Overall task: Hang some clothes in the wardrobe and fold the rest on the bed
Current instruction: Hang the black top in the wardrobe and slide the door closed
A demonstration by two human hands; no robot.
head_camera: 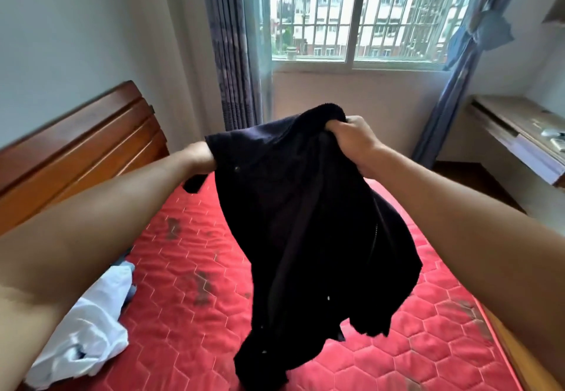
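Note:
A dark navy garment with a zip hangs in the air over the red quilted mattress. My right hand is shut on its upper edge. My left hand reaches into the garment's left side; the fingers are hidden by the cloth, only the wrist shows. The garment's lower end droops down close to the mattress. A crumpled white and pale blue garment lies on the mattress at the lower left, under my left forearm.
A wooden headboard stands on the left. Ahead is a barred window with blue curtains on both sides. A wooden desk with small items sits at the right wall. A strip of floor runs between bed and desk.

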